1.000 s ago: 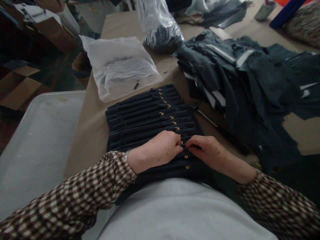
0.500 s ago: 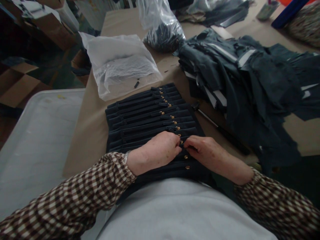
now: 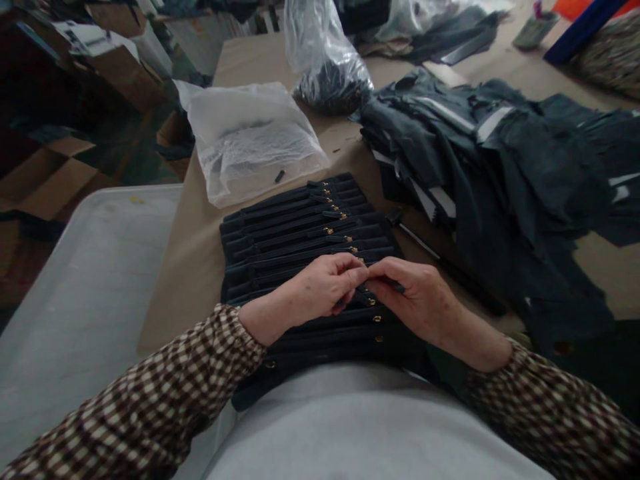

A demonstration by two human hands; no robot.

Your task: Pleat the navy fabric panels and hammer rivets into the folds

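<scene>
The left hand (image 3: pixel 320 285) and right hand (image 3: pixel 425 300) meet, fingertips pressed together over contents too hidden to tell, above dark zippered pieces (image 3: pixel 280 231) on the table (image 3: pixel 173 290), probably light, soft, and best gripped by their edges.

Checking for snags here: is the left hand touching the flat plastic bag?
Apart. The head view shows the left hand over the dark zippers and the plastic bag beyond, with rows of zippers plainly between them.

Garment workshop, evidenced by heaped dark fabric (image 3: pixel 505 167) at right, zippered pieces (image 3: pixel 285 227) at centre, cardboard cartons (image 3: pixel 120 75) upper left.
</scene>
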